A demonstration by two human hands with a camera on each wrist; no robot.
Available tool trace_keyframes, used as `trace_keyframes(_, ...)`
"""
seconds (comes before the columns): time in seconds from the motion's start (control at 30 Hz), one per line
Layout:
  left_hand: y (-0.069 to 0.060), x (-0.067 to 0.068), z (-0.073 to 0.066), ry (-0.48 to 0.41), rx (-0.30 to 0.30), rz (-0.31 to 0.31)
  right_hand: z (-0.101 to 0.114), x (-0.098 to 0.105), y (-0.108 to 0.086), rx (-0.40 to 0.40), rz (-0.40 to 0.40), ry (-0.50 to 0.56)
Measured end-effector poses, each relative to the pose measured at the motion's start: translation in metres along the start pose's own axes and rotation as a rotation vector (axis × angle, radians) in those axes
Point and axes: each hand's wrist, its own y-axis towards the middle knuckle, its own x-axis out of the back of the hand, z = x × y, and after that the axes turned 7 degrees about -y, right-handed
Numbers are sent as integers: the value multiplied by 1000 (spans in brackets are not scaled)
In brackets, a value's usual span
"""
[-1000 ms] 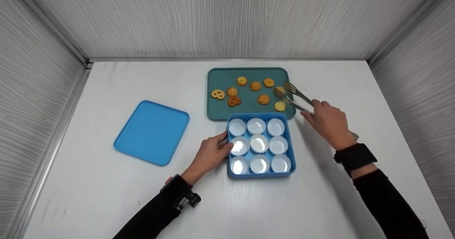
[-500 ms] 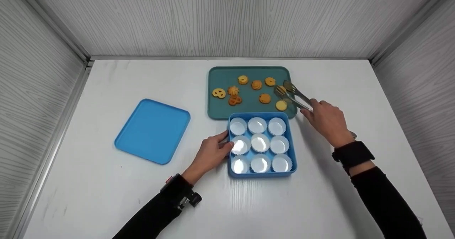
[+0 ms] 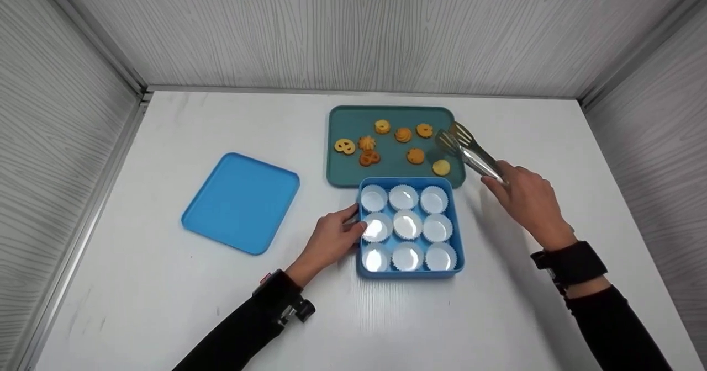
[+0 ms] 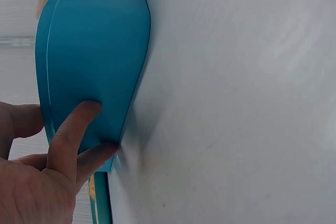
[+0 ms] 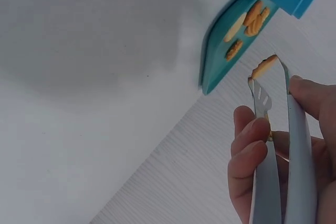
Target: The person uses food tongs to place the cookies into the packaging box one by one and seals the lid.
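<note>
With its thumb over the rim and fingers against the outer wall, my left hand (image 3: 330, 242) grips the left side of a blue square box (image 3: 411, 275). White fluted paper cups (image 3: 407, 225) stand in rows inside that box. My right hand (image 3: 529, 204) holds metal serving tongs (image 3: 481, 162) above the right end of a green tray (image 3: 341, 173). In the right wrist view a cookie (image 5: 263, 68) is pinched between the tongs' tips, raised off the tray. Several cookies, among them a pretzel-shaped cookie (image 3: 345, 146) and a pale round cookie (image 3: 441, 167), lie on the tray.
A shallow blue square lid or tray (image 3: 241, 202) lies on the white table (image 3: 138, 282) to the left of the box. The box's back edge meets or overlaps the green tray's front edge. Grey panelled walls (image 3: 353, 34) enclose the back and sides.
The tongs have closed around the cookie at the tray's right end and lifted it. My right hand has shifted slightly right and toward me. The left hand still grips the box.
</note>
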Motion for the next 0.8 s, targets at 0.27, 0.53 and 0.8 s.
trace_keyframes(0.27,2,1,-1,15,11,4,24,12,-21,128,6,47)
trace_keyframes(0.53,3,0,1,-24,19,12,57,12,-33,236,104,4)
trace_keyframes(0.8,0,0,2,-42,26,14,80,2,-31,352,146,-121)
